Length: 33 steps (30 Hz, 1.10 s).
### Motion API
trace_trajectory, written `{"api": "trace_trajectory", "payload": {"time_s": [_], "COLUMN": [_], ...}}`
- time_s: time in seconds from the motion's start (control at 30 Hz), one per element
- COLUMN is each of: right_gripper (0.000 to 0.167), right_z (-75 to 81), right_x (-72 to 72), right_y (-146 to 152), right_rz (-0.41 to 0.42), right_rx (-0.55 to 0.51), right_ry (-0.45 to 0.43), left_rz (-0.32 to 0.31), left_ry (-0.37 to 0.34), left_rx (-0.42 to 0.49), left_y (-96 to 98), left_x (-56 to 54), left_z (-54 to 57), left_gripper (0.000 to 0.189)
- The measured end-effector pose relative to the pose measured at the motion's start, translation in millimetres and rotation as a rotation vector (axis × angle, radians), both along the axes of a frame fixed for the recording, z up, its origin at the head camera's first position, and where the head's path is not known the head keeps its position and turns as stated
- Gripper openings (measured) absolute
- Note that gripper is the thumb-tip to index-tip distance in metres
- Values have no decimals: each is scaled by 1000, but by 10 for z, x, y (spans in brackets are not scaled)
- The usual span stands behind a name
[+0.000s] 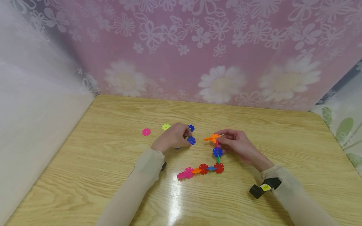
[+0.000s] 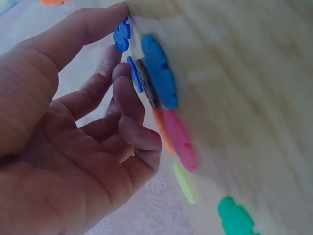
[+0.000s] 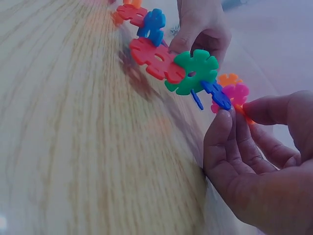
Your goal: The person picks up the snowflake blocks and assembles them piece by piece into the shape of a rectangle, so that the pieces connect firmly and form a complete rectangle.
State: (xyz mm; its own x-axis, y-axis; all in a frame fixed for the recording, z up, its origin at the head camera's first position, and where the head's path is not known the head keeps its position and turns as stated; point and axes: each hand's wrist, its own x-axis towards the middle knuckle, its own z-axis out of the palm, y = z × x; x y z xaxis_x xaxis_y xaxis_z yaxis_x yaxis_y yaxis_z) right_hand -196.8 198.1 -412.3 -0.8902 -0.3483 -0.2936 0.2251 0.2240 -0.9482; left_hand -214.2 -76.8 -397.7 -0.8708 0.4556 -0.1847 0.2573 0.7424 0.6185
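Observation:
My left hand (image 1: 176,135) pinches a blue notched flower disc (image 1: 191,140) between thumb and fingertip; the left wrist view shows this blue disc (image 2: 122,35) from the side. To its right, my right hand (image 1: 238,145) holds the upper end of a chain of interlocked flower discs by an orange disc (image 1: 215,138). Another orange piece (image 1: 208,139) sticks out leftward from there. Below the fingers the chain runs through a blue disc (image 1: 217,152) and a green disc (image 3: 198,73) to a red disc (image 1: 219,168), then turns left to pink discs (image 1: 189,172).
Loose discs lie around my left hand: a pink one (image 1: 146,132), a yellow one (image 1: 166,126) and a blue one (image 1: 192,127). The left wrist view also shows a green disc (image 2: 235,218). Flowered curtains (image 1: 169,78) border the wooden table (image 1: 85,163).

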Motion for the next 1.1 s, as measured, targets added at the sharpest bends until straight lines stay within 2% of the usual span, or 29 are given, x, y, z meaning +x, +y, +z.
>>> {"api": "trace_trajectory", "payload": {"time_s": [0.13,0.27,0.4,0.53,0.67,0.8,1.1], "right_gripper": [39,33,31,30,29,29,28], "right_z": [-1,-1,7,14,15,15,-2], "right_x": [5,10,21,29,30,31,33], "right_y": [-12,-25,-34,-39,-38,-32,-53], "right_rz": [-3,-14,-15,-18,-25,-27,-20], "right_rx": [-16,-43,-51,-48,-39,-35,-50], "right_ry": [12,13,23,35,46,49,55], "left_rz": [6,64,121,145,153,156,158], "left_ry": [-34,-107,-185,-272,-307,-310,-242], "left_rx": [64,243,430,555,582,580,543], "left_y": [-2,-15,-20,-15,-10,9,71], "left_x": [-8,-1,13,35,53,76,95], "left_z": [-1,-14,-30,-29,-28,-26,-40], "left_gripper": [18,9,9,13,14,14,11]}}
